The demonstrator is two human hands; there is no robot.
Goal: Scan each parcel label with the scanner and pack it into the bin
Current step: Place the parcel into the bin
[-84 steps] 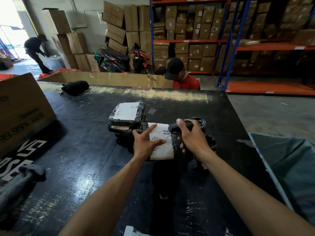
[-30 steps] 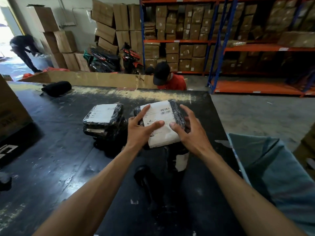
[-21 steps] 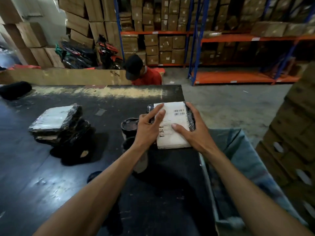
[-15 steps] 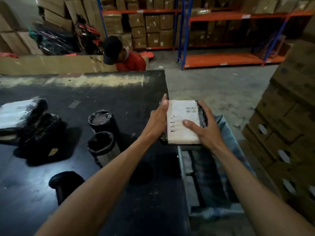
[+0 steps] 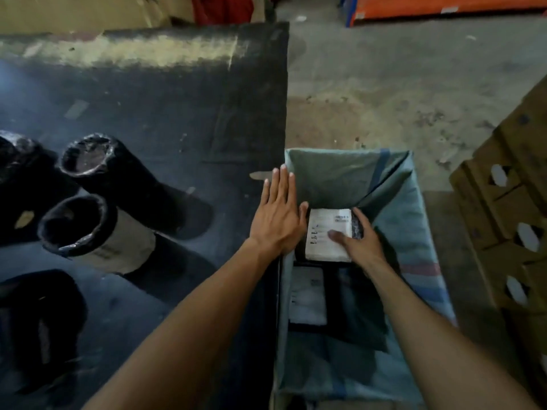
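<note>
A black-wrapped parcel with a white label [image 5: 327, 232] sits inside the blue-grey woven bin [image 5: 414, 232], just right of the black table. My right hand [image 5: 356, 242] grips it, thumb on the label and fingers round its right side. My left hand [image 5: 279, 216] is flat and open, its palm at the bin's left rim, the thumb touching the parcel's left edge. Below this parcel another labelled parcel [image 5: 307, 295] lies deeper in the bin. The scanner is not in view.
Two black-wrapped cylindrical parcels [image 5: 97, 161] [image 5: 88, 232] stand on the black table [image 5: 177, 108] at the left, with more dark parcels at the left edge. Stacked cardboard boxes [image 5: 509, 220] stand right of the bin. Concrete floor lies beyond.
Both hands carried the labelled parcel from the table's middle to the right and down into the bin. My left hand has come off it and flattened against the rim. My view has tilted down.
</note>
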